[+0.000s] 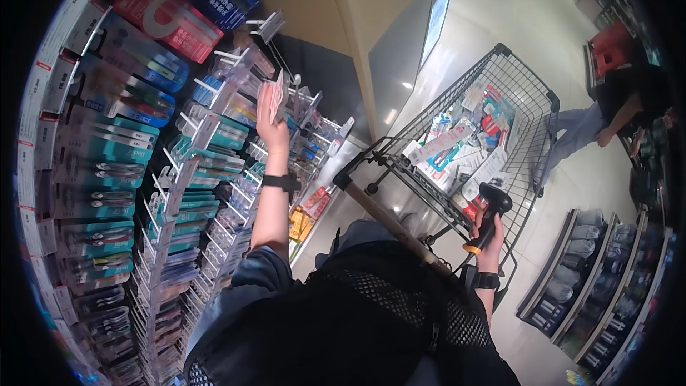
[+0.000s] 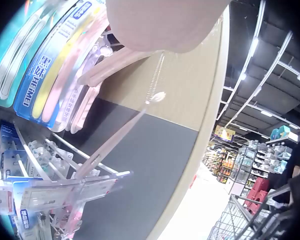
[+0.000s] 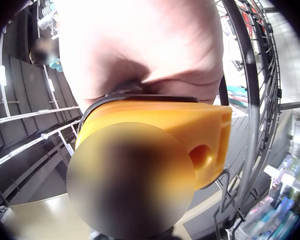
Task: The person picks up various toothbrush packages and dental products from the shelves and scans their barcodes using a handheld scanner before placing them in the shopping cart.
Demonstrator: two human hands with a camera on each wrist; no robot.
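Observation:
My left hand (image 1: 273,136) is raised beside the toothbrush rack, holding a slim, pale pink-and-white package (image 1: 281,97) upright between thumb and fingers. Up close in the left wrist view, the palm (image 2: 165,22) fills the top, and a pink toothbrush (image 2: 112,142) shows below it. Hanging near that hand are carded toothbrushes (image 2: 55,75) in blue and teal packs. My right hand (image 1: 489,249) grips a black handheld scanner (image 1: 494,200) over the cart's near end. The scanner's yellow-orange handle end (image 3: 210,135) sticks out below the palm in the right wrist view.
A wire shopping cart (image 1: 532,100) stands ahead, its handlebar (image 1: 389,221) in front of my body and several packaged goods (image 1: 457,136) inside. Hooks and price rails (image 1: 168,229) jut out along the left. Another person (image 1: 629,104) stands beyond the cart. Low shelves (image 1: 572,271) line the right.

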